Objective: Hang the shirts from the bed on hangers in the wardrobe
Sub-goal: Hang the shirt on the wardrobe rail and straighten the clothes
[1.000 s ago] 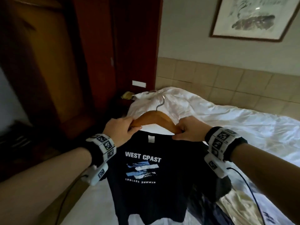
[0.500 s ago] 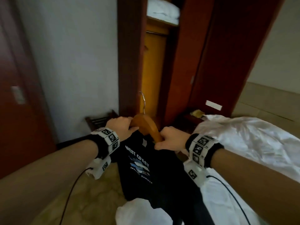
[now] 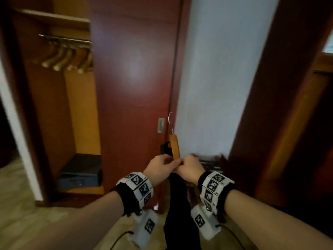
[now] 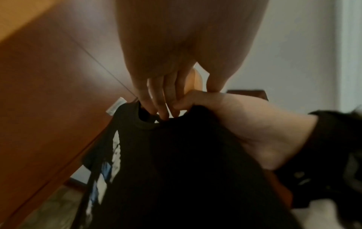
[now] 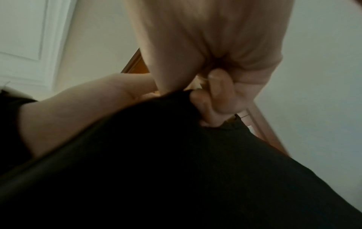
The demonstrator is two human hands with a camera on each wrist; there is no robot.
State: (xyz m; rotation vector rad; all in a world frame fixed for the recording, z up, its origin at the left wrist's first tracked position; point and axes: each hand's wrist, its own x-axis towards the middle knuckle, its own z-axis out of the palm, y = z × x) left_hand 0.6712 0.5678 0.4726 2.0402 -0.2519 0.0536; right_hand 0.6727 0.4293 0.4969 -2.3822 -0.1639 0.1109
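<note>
While both the left hand (image 3: pixel 160 168) and right hand (image 3: pixel 189 168) pinch the wooden hanger (image 3: pixel 174 147) at its shoulder, the black shirt (image 3: pixel 178 204) hangs limp, light and slippery-prone; grip the stiff wood, aiming its hook (image 3: pixel 170 120) toward the wardrobe rail (image 3: pixel 64 39) beyond.

Wardrobe rail (image 3: pixel 64 39) carries wooden hangers (image 3: pixel 66 58); safe (image 3: pixel 79 171) on wardrobe floor.

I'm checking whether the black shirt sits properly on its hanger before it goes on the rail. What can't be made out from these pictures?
- Hanger shoulders: head view sees it edge-on; left hand and right hand cover its near end.
- Black shirt print: left wrist view, folded and blurred, unreadable.
- Shirt hem: cut off by the head view's bottom edge.
- Empty hangers on the wardrobe rail: motion-blurred, count unclear.
</note>
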